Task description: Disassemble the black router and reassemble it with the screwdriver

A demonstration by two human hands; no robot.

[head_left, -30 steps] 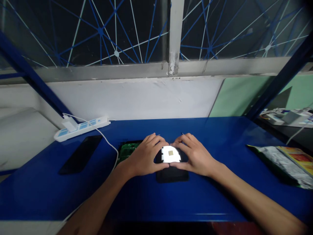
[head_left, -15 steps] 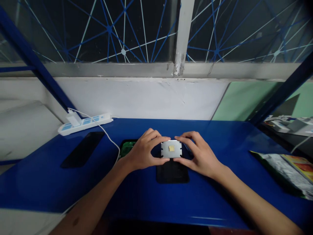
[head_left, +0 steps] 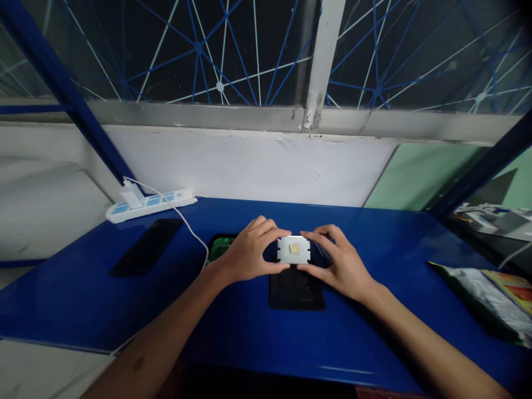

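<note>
A silver metal plate (head_left: 285, 256) with notched short sides and a small pale yellow square (head_left: 294, 249) at its centre is held up between my hands. Thumb and fingers of my left hand (head_left: 251, 252) pinch its left end by the top and bottom edges. My right hand (head_left: 343, 257) grips the right end the same way. Below the plate, a black flat rectangular piece (head_left: 296, 291) lies on the blue table. Partly hidden behind my left hand is a black-rimmed case with a green board (head_left: 220, 246) inside. Something dark bluish beside my right fingers is mostly covered.
On the blue table (head_left: 374, 338), a dark phone-like slab (head_left: 146, 247) lies at left, before a white power strip (head_left: 155, 205) with a plugged-in charger and white cable (head_left: 189, 226). A shiny packet (head_left: 482, 296) sits at right. Blue frame posts flank both sides.
The whole view has shifted and tilted slightly. Both hands keep their pinch on the metal plate, which has scarcely moved between them.
</note>
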